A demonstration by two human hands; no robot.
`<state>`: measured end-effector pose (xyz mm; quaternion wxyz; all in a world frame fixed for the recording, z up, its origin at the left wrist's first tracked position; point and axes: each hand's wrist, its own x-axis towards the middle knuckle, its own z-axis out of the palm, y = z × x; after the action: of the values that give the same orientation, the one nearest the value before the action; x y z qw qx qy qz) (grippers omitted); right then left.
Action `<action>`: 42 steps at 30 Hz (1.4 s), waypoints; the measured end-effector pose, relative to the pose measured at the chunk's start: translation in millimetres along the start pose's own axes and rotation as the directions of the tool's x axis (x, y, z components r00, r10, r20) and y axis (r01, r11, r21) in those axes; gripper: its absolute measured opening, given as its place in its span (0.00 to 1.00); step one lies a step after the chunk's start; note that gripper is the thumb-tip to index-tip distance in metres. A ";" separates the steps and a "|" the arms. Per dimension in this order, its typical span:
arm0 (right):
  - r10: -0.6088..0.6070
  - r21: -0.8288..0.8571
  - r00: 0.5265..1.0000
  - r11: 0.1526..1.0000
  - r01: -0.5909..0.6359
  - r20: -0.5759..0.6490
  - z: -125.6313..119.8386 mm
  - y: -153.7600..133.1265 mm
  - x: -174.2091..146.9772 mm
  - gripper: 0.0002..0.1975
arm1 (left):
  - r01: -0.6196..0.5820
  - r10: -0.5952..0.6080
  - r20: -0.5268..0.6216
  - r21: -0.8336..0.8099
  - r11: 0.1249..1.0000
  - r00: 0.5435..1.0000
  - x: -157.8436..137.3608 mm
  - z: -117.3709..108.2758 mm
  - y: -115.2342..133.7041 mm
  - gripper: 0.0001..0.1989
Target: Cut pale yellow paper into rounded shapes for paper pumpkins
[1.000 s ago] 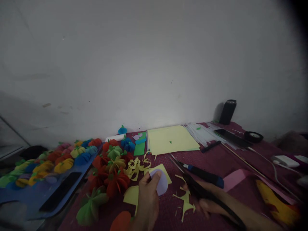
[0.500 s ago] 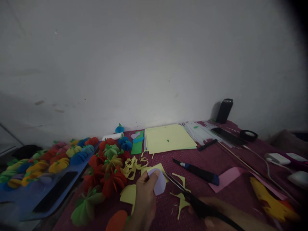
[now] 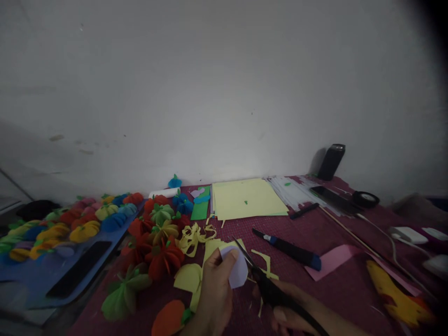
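Note:
Between thumb and fingers, my left hand [image 3: 217, 284] pinches a small lilac paper piece [image 3: 239, 269] with a rounded outline. My right hand [image 3: 285, 303] is closed around the handles of black scissors [image 3: 268, 285]. Their blades point up and left, right at the edge of the lilac paper; I cannot tell whether they are cutting it. Under and beside the hands lie yellow paper offcuts [image 3: 264, 261], a yellow paper piece [image 3: 189, 277] with a curved edge, and an orange paper piece [image 3: 168, 318].
Paper pumpkins [image 3: 164, 259] crowd the left, more sitting on a blue board [image 3: 84, 275]. Yellow sheets [image 3: 248, 200] lie by the wall. A utility knife [image 3: 294, 252], a pink strip [image 3: 332, 262], a stick [image 3: 345, 229], a phone [image 3: 332, 198] and a dark can [image 3: 331, 162] are to the right.
The scissors and my right hand have moved left, closer to the lilac paper. My left hand has shifted slightly right, still pinching the paper. The view has shifted slightly.

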<state>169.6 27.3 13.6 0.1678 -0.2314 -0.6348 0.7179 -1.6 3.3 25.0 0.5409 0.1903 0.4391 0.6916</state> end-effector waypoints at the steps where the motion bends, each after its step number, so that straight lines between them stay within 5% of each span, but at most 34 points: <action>1: -0.016 0.010 1.000 1.000 0.016 0.004 0.6 2.8 1.7 0.20 | 0.001 -0.001 0.000 -0.006 1.000 1.000 -0.3 0.3 0.5 0.09; 11: -0.020 -0.047 0.999 0.999 0.019 -0.029 -0.8 24.9 12.1 0.20 | 0.005 -0.006 -0.025 -0.017 1.000 1.000 -1.4 -1.1 1.2 0.09; 42: 0.049 -0.155 0.991 0.986 -0.067 -0.123 0.1 2.1 6.4 0.19 | -0.010 0.011 -0.015 0.057 0.998 1.000 0.1 -1.6 -1.6 0.09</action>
<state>164.3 30.3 10.7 0.1651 -0.3046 -0.6719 0.6546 -1.9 2.8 22.8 0.5283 0.2029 0.4618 0.6830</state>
